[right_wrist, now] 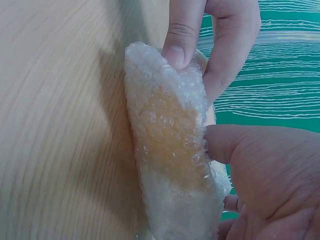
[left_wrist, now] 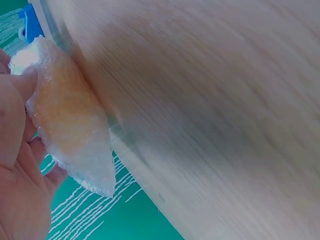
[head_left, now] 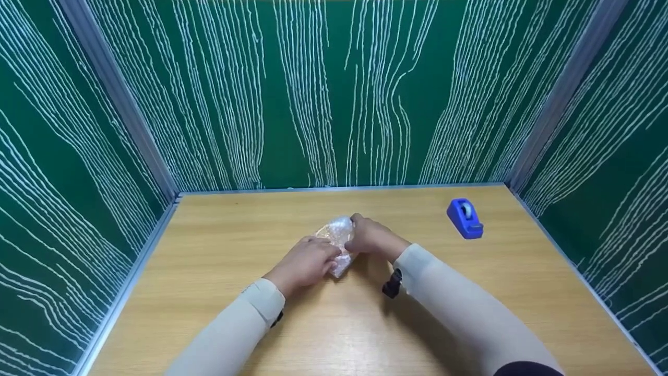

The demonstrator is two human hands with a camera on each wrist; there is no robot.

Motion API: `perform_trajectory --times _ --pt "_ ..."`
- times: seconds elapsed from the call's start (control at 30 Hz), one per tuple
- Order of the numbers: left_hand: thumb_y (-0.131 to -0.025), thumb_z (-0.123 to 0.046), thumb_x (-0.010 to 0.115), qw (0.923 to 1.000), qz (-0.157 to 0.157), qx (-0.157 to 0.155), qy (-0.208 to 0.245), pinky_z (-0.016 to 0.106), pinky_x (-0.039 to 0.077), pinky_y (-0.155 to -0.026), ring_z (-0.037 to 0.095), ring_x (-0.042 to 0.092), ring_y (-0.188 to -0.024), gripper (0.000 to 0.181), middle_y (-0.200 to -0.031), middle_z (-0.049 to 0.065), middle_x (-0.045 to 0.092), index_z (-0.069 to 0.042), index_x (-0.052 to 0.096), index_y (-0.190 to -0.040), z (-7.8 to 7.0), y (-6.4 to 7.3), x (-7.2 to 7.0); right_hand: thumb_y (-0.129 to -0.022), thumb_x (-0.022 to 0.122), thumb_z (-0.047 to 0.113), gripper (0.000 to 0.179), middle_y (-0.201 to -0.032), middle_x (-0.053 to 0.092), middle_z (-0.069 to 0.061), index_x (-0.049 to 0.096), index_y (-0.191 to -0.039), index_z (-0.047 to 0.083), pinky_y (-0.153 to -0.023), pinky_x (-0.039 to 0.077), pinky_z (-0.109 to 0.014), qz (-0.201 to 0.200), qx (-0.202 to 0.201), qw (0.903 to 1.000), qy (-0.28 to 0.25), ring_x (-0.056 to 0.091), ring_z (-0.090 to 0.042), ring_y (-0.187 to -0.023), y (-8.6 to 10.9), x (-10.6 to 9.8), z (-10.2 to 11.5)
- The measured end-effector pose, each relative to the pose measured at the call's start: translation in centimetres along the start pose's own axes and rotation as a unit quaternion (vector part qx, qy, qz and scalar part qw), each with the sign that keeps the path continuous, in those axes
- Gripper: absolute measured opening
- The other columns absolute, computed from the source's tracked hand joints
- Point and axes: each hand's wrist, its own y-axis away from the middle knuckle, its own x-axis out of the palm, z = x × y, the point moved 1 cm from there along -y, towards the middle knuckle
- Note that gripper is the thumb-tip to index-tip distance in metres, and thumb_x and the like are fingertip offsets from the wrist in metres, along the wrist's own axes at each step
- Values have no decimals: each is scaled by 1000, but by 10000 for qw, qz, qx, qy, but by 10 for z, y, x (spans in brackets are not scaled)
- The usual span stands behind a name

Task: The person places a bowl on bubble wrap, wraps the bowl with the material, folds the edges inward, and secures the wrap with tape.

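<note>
A roll of bubble wrap [head_left: 339, 235] is wrapped around something orange, whose shape is hidden by the layers; it lies at the middle of the table. My left hand [head_left: 308, 261] grips its near left part, the thumb pressed on the wrap and the fingers behind it in the left wrist view. From the far right side my right hand [head_left: 373, 237] holds the same bundle [right_wrist: 167, 140], its thumb [right_wrist: 225, 142] against the edge and other fingers partly hidden behind. Orange shows through the middle of the wrap, while both ends look whitish.
A blue tape dispenser [head_left: 464, 218] with a roll of tape stands at the back right of the wooden table [head_left: 219, 230]. Green panels [head_left: 344, 94] with wavy white lines enclose the back and both sides, joined by grey metal posts [head_left: 120, 94].
</note>
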Motion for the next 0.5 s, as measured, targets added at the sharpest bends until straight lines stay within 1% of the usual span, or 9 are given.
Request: perform_trajectory --times 0.17,0.27,0.33,0.4,0.5 --pt "-117 -29 61 10000 29 -18 50 50 34 -140 24 62 -153 35 -154 1 73 -18 71 -149 -1 1 -2 -100 84 20 86 -167 58 -25 39 -173 6 -133 45 -58 9 70 10000 1 62 -41 -147 4 -4 1" --pt "-118 -26 59 10000 0 38 -19 52 32 -142 25 59 -157 36 -157 2 71 -17 69 -151 -1 1 -1 -101 82 25 81 -164 61 -25 43 -169 6 -130 48 -57 -65 -29 9998 168 65 -40 -141 5 -6 1" --pt "-118 -25 59 10000 -24 63 -58 53 31 -142 25 56 -159 37 -159 3 69 -17 68 -152 -1 1 0 -100 81 27 79 -161 63 -25 45 -167 6 -126 52 -55 -120 -104 9996 228 66 -38 -133 6 -7 0" --pt "-118 -25 58 9999 -27 66 -110 54 30 -143 25 54 -161 38 -161 4 68 -16 67 -154 -2 1 0 -99 81 28 78 -157 66 -25 47 -166 5 -118 56 -52 -174 -192 9992 316 68 -36 -126 6 -9 -1" --pt "-118 -26 58 10000 17 -39 48 53 26 -144 25 50 -165 41 -166 4 65 -15 66 -157 -4 3 -3 -99 81 27 78 -150 69 -22 47 -166 6 -106 58 -47 -126 -160 9997 167 69 -34 -118 7 -11 -4"
